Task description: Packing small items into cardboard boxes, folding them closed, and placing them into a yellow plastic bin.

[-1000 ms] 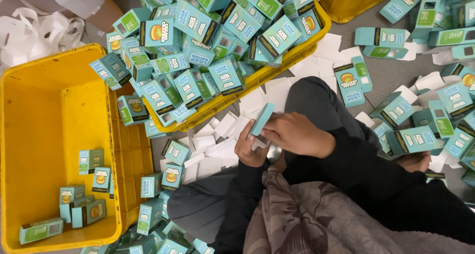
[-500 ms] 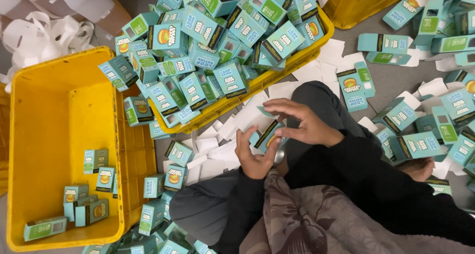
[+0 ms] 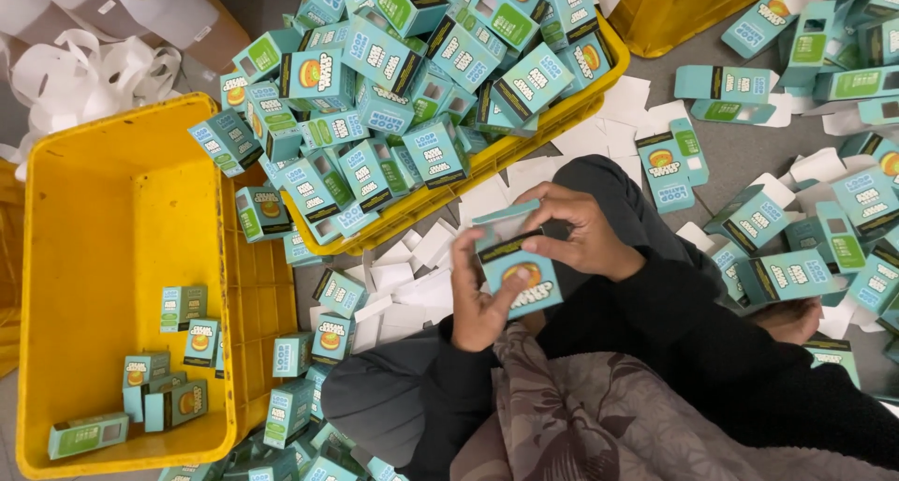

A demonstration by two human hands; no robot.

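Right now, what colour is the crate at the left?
Yellow; the crate shows best in the head view.

Teal carton (image 3: 518,266) in both hands, teal-green cartons (image 3: 412,78) heaped in yellow crate (image 3: 562,116), strewn around

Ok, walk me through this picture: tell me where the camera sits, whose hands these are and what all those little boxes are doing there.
The camera is worn on a person's head and looks straight down at their lap as they sit on the floor. Both bare hands hold one small teal carton: the left hand grips its side, and the right hand is at its open top flap. Ahead, a yellow crate is heaped with matching cartons. To the left, a second yellow crate holds only a few. More cartons and white paper slips lie scattered on the grey floor.
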